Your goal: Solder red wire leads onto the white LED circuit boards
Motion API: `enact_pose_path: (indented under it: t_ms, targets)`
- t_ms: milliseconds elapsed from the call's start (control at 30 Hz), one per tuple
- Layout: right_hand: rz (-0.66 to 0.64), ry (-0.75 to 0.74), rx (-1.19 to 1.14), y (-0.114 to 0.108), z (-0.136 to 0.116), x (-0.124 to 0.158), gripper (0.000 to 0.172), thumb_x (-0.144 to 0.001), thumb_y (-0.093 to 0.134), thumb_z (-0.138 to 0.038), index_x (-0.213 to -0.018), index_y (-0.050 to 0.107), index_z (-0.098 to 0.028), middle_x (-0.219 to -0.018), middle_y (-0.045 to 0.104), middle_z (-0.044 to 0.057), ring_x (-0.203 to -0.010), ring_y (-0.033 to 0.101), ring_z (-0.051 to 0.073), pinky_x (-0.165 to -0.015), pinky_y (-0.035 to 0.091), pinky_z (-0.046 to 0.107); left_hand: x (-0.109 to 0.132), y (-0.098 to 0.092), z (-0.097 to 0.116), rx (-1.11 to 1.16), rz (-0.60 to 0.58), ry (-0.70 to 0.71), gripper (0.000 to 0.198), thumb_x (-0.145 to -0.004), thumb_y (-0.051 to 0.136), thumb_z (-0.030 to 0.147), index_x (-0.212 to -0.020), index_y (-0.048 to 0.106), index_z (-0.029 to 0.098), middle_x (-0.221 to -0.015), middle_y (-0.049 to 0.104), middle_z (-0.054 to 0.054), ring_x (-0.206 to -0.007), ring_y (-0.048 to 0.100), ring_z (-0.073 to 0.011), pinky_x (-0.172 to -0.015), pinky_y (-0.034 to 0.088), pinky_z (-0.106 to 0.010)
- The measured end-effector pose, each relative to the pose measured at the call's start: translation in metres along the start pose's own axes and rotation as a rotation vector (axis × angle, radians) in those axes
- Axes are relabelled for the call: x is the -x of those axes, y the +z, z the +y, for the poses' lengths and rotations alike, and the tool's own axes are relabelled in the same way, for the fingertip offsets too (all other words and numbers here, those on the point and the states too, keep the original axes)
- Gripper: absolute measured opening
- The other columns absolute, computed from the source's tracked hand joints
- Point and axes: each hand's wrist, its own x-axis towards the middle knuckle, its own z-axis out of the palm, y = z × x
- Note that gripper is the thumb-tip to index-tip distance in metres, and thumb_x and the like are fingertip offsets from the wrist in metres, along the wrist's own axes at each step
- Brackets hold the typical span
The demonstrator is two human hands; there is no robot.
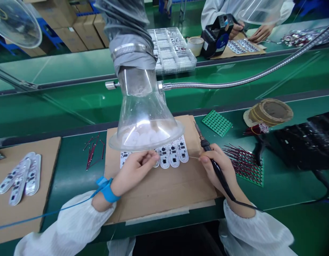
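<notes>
A row of white oblong circuit boards (172, 153) lies on a brown cardboard sheet (164, 192) under a clear funnel-shaped fume hood (145, 121). My left hand (134, 169), with a blue strap on its wrist, rests on the left end of the row, fingers curled in a pinch on a board. My right hand (220, 167) grips a black soldering iron (207, 145) like a pen, its tip pointing up and away from the boards. A thin solder wire (193, 157) runs between that hand and the boards.
Green perforated boards (217, 122) and a mat of red-tipped wires (244, 163) lie to the right, beside a solder spool (268, 112) and black equipment (308, 142). More white boards (20, 177) sit on cardboard at left. Another person's hands (260, 33) work across the belt.
</notes>
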Motion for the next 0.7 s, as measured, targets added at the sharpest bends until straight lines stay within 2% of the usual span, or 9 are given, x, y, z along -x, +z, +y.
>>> enact_pose_path:
  t_ms: [100, 167, 200, 267, 367, 467, 533, 700]
  targets:
    - [0.076, 0.07, -0.061, 0.001, 0.006, 0.008, 0.009, -0.113, 0.068, -0.035, -0.115, 0.075, -0.03, -0.093, 0.081, 0.002, -0.086, 0.08, 0.023, -0.08, 0.063, 0.036, -0.012, -0.01, -0.014, -0.135, 0.185, 0.157, 0.024, -0.103, 0.065, 0.037, -0.083, 0.063, 0.023, -0.07, 0.059, 0.002, -0.067, 0.054, -0.0164, -0.066, 0.048, -0.03]
    - [0.17, 0.159, -0.141, 0.006, 0.008, 0.014, 0.023, -0.112, 0.071, -0.031, -0.134, 0.065, -0.031, -0.099, 0.086, 0.003, -0.092, 0.085, 0.024, -0.088, 0.066, 0.04, -0.019, -0.01, -0.022, -0.146, 0.259, 0.195, 0.02, -0.101, 0.065, 0.035, -0.086, 0.064, 0.023, -0.076, 0.066, 0.0, -0.071, 0.06, -0.0173, -0.068, 0.051, -0.03]
    - [0.205, 0.197, -0.184, 0.008, 0.009, 0.017, 0.029, -0.111, 0.073, -0.031, -0.137, 0.061, -0.03, -0.1, 0.087, 0.004, -0.094, 0.086, 0.025, -0.089, 0.067, 0.042, -0.021, -0.009, -0.025, -0.141, 0.275, 0.189, 0.018, -0.101, 0.064, 0.035, -0.087, 0.065, 0.023, -0.078, 0.068, 0.0, -0.071, 0.061, -0.0172, -0.068, 0.052, -0.029]
    - [0.252, 0.238, -0.234, 0.011, 0.013, 0.022, 0.028, -0.109, 0.077, -0.033, -0.132, 0.061, -0.028, -0.099, 0.088, 0.006, -0.092, 0.088, 0.027, -0.086, 0.069, 0.043, -0.022, -0.006, -0.028, -0.155, 0.293, 0.167, 0.02, -0.1, 0.064, 0.036, -0.085, 0.063, 0.023, -0.074, 0.066, 0.001, -0.068, 0.06, -0.0166, -0.066, 0.052, -0.029]
    - [0.335, 0.261, -0.215, 0.012, 0.019, 0.025, 0.019, -0.108, 0.079, -0.04, -0.116, 0.069, -0.026, -0.089, 0.086, 0.005, -0.078, 0.086, 0.026, -0.071, 0.068, 0.04, -0.019, -0.005, -0.027, -0.208, 0.308, 0.109, 0.025, -0.098, 0.064, 0.04, -0.08, 0.059, 0.024, -0.071, 0.063, 0.0, -0.069, 0.059, -0.0181, -0.066, 0.052, -0.031]
    - [0.397, 0.277, -0.199, 0.011, 0.022, 0.024, 0.026, -0.108, 0.076, -0.05, -0.102, 0.072, -0.024, -0.081, 0.08, 0.002, -0.06, 0.078, 0.02, -0.058, 0.062, 0.035, -0.017, -0.008, -0.022, -0.233, 0.313, 0.086, 0.024, -0.095, 0.063, 0.041, -0.078, 0.059, 0.024, -0.07, 0.064, -0.001, -0.07, 0.06, -0.0195, -0.067, 0.053, -0.032]
    - [0.396, 0.275, -0.204, 0.011, 0.022, 0.024, 0.03, -0.109, 0.074, -0.052, -0.098, 0.072, -0.024, -0.077, 0.077, 0.001, -0.056, 0.074, 0.018, -0.057, 0.061, 0.034, -0.016, -0.01, -0.02, -0.248, 0.326, 0.084, 0.023, -0.095, 0.063, 0.04, -0.078, 0.059, 0.024, -0.069, 0.062, 0.0, -0.068, 0.058, -0.0188, -0.065, 0.052, -0.032]
    - [0.321, 0.264, -0.202, 0.011, 0.022, 0.024, 0.022, -0.11, 0.074, -0.045, -0.104, 0.074, -0.024, -0.076, 0.077, 0.001, -0.062, 0.076, 0.02, -0.061, 0.063, 0.035, -0.016, -0.012, -0.027, -0.266, 0.29, 0.099, 0.023, -0.096, 0.065, 0.04, -0.08, 0.063, 0.024, -0.066, 0.058, 0.0, -0.064, 0.055, -0.0178, -0.06, 0.048, -0.03]
